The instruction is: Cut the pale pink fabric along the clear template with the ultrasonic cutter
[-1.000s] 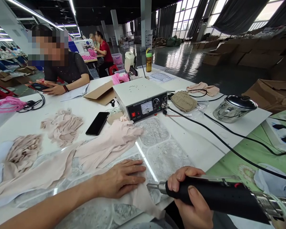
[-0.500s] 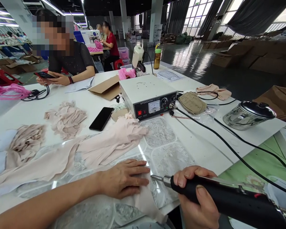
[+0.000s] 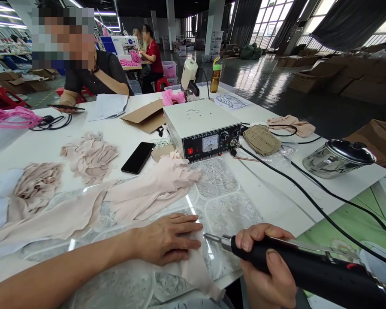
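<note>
My left hand (image 3: 169,240) lies flat, palm down and fingers stretched out, on a strip of beige fabric (image 3: 197,270) over a clear patterned mat (image 3: 223,210). My right hand (image 3: 266,262) is wrapped round the black handle of an ultrasonic handpiece (image 3: 309,268). Its narrow metal tip points left, close to my left fingertips and the fabric's edge; whether it touches the cloth I cannot tell. Beyond my left hand, a layered stack of beige fabric pieces (image 3: 151,189) spreads across the mat. The handpiece's rear end runs out of view at the lower right.
A white control box (image 3: 199,124) with a dial stands mid-table, its black cable (image 3: 286,176) curving right. Around it are a phone (image 3: 138,157), paper patterns (image 3: 262,139), a steel lidded pot (image 3: 337,159) and a bottle (image 3: 215,77). A co-worker (image 3: 107,73) sits across the table.
Both my hands have stayed almost still. The co-worker has lowered a phone towards the tabletop and raised the other arm towards the head. My view has shifted slightly.
</note>
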The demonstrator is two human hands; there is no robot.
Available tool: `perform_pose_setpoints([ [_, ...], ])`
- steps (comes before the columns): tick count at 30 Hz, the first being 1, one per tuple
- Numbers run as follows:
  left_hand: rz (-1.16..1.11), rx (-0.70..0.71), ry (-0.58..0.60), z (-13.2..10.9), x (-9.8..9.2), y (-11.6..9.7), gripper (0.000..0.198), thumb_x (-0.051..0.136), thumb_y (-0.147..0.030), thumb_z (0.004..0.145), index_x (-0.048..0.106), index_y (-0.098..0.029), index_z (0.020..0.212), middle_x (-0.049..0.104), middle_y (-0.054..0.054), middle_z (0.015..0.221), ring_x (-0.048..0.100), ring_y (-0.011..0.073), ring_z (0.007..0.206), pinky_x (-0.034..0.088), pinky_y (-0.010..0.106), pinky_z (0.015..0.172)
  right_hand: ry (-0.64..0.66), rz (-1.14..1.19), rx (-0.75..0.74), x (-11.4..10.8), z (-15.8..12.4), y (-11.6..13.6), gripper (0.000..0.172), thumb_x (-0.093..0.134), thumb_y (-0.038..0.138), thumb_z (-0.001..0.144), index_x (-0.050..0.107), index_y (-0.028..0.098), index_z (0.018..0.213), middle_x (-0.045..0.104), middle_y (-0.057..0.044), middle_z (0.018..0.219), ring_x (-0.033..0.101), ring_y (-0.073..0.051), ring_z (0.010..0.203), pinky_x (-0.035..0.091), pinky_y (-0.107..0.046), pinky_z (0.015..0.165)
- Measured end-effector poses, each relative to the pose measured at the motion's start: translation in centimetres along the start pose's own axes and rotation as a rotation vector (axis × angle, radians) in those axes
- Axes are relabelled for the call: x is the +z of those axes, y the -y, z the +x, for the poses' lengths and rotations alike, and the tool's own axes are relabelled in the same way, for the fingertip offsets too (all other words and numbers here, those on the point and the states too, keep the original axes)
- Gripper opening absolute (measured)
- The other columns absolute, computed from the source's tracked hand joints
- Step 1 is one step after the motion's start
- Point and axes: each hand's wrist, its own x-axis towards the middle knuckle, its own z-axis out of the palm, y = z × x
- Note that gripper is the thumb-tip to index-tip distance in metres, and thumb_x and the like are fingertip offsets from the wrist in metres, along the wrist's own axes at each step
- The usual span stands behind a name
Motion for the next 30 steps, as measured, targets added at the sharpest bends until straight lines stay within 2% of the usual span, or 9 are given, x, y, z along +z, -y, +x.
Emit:
perform_pose_setpoints([
  [8,-0.024,-0.004,0.002,0.1,-0.2,0.0,0.032,0.054,-0.036,0.100,0.063,-0.018,0.125,0.051,0.012,0.146,0.036,0.0304,0.144,0.034,0.042,0.119,0.029,-0.001,0.002,0.1,0.0,-0.1,0.008,0.058,0.027,0.083,0.058,0.023,0.091,0.052,0.002,0.075,0.052,-0.011,0.053,0.050,-0.030,0.050],
  [21,-0.021,0.011,-0.007,-0.1,0.0,0.1,0.034,0.055,-0.037,0.100,0.062,-0.018,0.127,0.050,0.013,0.147,0.036,0.0320,0.144,0.035,0.044,0.117,0.094,-0.041,-0.030,0.2,0.1,-0.2,0.005,0.060,0.023,0.084,0.055,0.023,0.085,0.054,0.003,0.074,0.054,-0.012,0.053,0.052,-0.030,0.049],
  [30,-0.024,0.016,-0.010,0.0,0.0,0.1,0.033,0.054,-0.038,0.100,0.062,-0.019,0.126,0.050,0.013,0.147,0.035,0.0307,0.145,0.036,0.043,0.117,0.071,-0.071,0.010,-0.1,-0.7,0.9,0.008,0.059,0.027,0.084,0.053,0.024,0.087,0.049,0.003,0.074,0.051,-0.011,0.052,0.051,-0.030,0.048],
])
